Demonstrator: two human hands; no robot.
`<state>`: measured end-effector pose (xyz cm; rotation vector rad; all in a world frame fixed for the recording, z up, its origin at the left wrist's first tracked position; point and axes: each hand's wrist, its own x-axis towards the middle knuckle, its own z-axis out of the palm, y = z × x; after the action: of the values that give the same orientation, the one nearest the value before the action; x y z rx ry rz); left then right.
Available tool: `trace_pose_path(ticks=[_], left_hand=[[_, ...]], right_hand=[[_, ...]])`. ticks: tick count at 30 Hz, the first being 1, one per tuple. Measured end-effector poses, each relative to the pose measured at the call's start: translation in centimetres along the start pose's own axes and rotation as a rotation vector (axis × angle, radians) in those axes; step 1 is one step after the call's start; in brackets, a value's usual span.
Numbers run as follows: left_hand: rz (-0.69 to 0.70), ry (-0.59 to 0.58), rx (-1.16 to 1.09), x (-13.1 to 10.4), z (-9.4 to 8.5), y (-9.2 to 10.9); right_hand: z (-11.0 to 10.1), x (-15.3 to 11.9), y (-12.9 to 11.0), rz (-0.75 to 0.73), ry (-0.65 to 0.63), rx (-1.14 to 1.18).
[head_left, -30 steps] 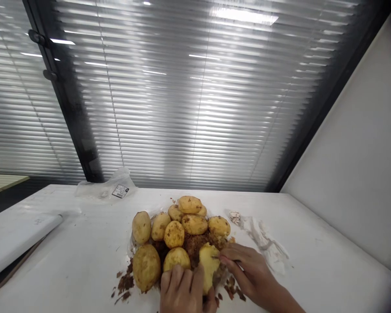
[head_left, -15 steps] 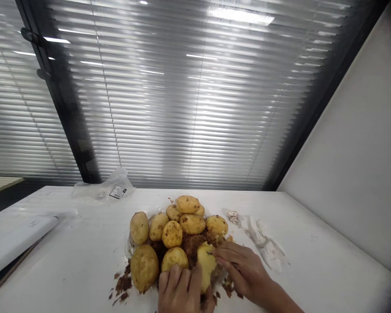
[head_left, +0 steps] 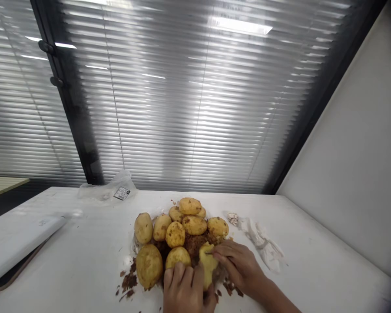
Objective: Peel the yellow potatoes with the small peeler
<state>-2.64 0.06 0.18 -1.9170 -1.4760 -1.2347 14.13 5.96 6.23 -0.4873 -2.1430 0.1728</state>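
Observation:
A pale yellow potato (head_left: 208, 266), with its skin off on the side that shows, stands between my two hands. My left hand (head_left: 186, 289) grips its lower left side, fingers curled, close in front of a whole potato (head_left: 177, 257). At the upper right of the peeled potato, my right hand (head_left: 236, 263) is closed around a small thin dark tool (head_left: 209, 253) whose tip touches the pale flesh; most of the tool is hidden by the fingers. Behind lie several unpeeled potatoes (head_left: 194, 224) around a heap of brown peelings (head_left: 194, 244).
Crumpled white tissue (head_left: 262, 243) lies to the right on the white table (head_left: 94, 261). A clear plastic bag (head_left: 104, 193) with a label is at the back left. On the far left rests a flat white object (head_left: 22, 245). Brown scraps (head_left: 129, 280) lie left of the potatoes.
The view has shifted slightly, so the table items appear a little further right. Both hands keep their hold on the potato and the tool.

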Motion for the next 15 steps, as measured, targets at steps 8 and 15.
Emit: trace_pose_path(ticks=[8, 15], left_hand=[[-0.059, -0.012, -0.009, 0.09, 0.02, 0.42], [-0.082, 0.034, -0.042, 0.25, 0.53, 0.71]], right_hand=[[0.19, -0.28, -0.24, 0.056, -0.052, 0.004], [0.56, -0.18, -0.27, 0.221, -0.014, -0.04]])
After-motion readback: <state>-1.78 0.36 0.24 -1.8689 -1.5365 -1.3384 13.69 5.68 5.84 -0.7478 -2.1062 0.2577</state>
